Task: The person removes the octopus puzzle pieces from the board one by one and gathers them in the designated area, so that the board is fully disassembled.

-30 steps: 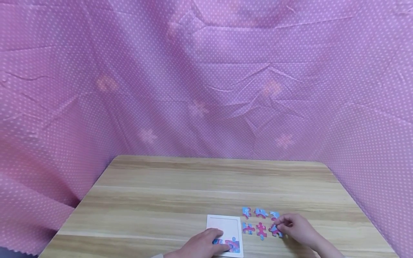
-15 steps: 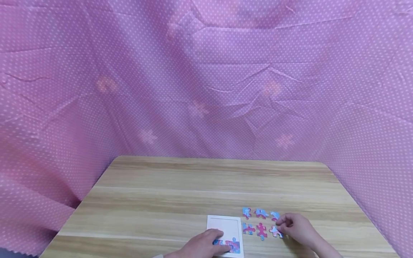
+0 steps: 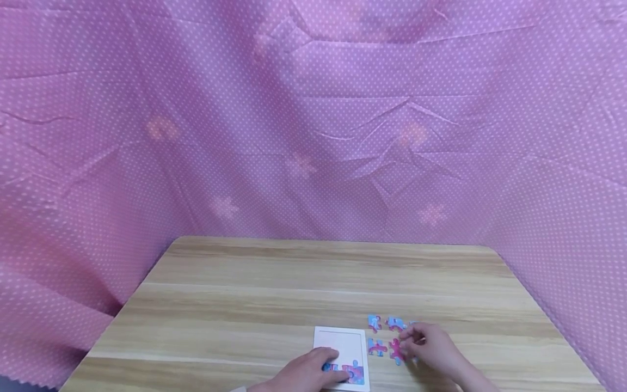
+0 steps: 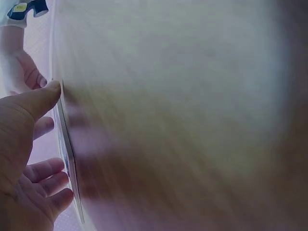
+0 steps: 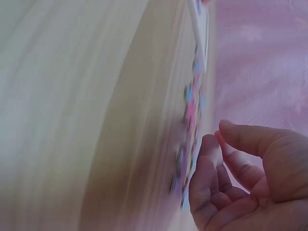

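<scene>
My left hand (image 3: 308, 371) rests over the left side of a white puzzle tray (image 3: 343, 340), thumb and fingers lying relaxed on it. A few joined jigsaw pieces (image 3: 358, 374) fill the tray's near end, partly hidden by that hand. To the right of the tray, my right hand (image 3: 431, 345) is bent over the loose pieces, fingertips right at a red jigsaw piece (image 3: 394, 349). In the right wrist view, thumb and forefinger tips of the right hand (image 5: 245, 175) come close together, with no piece showing between them. Two pieces at the right end are mostly hidden beneath it.
More loose pieces lie in two short rows: a blue-and-red corner piece (image 3: 374, 323), a blue piece (image 3: 395, 324) and a red-and-blue one (image 3: 376, 347). Under everything is a wooden table (image 3: 274, 305), with a pink dotted curtain (image 3: 313, 136) around its far sides.
My right hand has moved left from the rightmost piece to the red piece, partly covering the right-end pieces. The rightmost piece looked paler half a second ago. My left hand and the tray stayed put.
</scene>
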Demonstrator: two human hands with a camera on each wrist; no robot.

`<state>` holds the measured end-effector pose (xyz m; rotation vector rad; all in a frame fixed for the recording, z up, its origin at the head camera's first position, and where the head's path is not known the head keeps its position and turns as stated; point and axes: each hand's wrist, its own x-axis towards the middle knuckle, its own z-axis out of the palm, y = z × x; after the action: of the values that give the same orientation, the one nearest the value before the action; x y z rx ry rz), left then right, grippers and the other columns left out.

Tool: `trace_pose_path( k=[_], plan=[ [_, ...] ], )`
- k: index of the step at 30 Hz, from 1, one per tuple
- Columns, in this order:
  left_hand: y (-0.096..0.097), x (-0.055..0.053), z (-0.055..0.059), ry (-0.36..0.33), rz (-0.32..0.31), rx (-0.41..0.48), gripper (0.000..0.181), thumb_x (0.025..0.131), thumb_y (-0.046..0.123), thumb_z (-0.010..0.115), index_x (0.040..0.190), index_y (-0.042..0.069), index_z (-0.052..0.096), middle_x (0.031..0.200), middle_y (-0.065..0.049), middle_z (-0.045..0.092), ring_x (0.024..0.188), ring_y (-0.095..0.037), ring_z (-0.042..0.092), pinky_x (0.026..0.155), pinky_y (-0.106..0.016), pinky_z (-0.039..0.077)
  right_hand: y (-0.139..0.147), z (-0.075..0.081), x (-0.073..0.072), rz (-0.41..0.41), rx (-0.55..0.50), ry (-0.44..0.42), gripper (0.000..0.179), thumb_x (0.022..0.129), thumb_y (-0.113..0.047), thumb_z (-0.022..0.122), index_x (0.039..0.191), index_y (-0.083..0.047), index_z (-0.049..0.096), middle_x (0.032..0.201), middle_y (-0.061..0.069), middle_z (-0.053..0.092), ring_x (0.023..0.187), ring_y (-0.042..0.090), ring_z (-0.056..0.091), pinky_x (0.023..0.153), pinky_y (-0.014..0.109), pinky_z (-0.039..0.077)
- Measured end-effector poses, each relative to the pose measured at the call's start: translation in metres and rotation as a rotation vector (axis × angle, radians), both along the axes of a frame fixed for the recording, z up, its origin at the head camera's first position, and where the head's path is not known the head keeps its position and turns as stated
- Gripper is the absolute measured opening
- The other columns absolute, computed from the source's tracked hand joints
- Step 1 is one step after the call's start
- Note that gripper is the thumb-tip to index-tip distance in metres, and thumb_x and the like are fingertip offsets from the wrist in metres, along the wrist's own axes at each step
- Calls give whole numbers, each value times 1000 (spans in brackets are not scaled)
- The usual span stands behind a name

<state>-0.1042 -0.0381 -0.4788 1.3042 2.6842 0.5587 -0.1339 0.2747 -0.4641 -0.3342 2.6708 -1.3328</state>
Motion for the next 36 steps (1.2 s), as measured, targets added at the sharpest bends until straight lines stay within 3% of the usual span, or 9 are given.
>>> trace_pose_path(
  k=[2,3,6,8,12,19,27,36],
  plan=[
    [-3,0,1,44,-8,0,44,96,41,52,136,21,54,134,-9,50,124,-23,46,96,-35,44,-10,-1,0,24,-39,-10,16,79,-8,73,91,-2,66,79,1,64,71,16,60,58,25,52],
    [-4,0,1,121,-37,-19,45,95,43,53,136,22,55,133,-11,50,123,-25,47,95,-36,45,-15,-1,0,38,-56,-13,16,79,-9,73,92,-2,65,79,1,64,71,16,60,59,25,52],
    [-11,-2,5,208,-41,-52,53,92,51,54,136,21,55,132,-13,50,121,-26,48,93,-36,46,-31,-1,0,82,-106,-20,17,81,-10,73,93,-1,65,80,2,64,70,16,61,58,26,52],
    [-17,-3,7,200,-17,-64,57,90,55,55,136,21,54,132,-13,49,121,-27,48,93,-38,46,-42,-1,0,105,-102,-11,17,81,-12,73,93,-2,66,80,1,64,70,14,60,60,25,52],
    [-27,-7,10,95,64,-35,59,88,55,57,137,21,53,135,-12,47,123,-26,45,95,-42,43,-63,1,1,145,-118,-34,16,83,-14,72,94,-5,66,82,0,64,72,14,60,62,24,51],
    [-40,-12,4,108,132,-12,68,83,63,58,136,21,54,139,-12,45,125,-29,45,99,-46,40,-96,2,6,184,-180,-124,15,83,-12,71,95,-5,66,81,1,64,71,19,61,59,26,52],
    [-46,-18,4,121,138,-57,71,81,65,60,135,20,55,141,-10,44,126,-30,44,99,-47,39,-121,-1,13,214,-212,-133,14,82,-6,70,95,-3,67,76,-1,63,63,17,60,53,25,51],
    [-45,-22,3,162,119,-68,70,81,65,59,132,16,58,139,-6,48,126,-28,45,100,-44,38,-127,-6,15,216,-125,-65,12,80,-12,72,91,-8,70,73,-8,62,66,7,57,61,22,48]
  ],
)
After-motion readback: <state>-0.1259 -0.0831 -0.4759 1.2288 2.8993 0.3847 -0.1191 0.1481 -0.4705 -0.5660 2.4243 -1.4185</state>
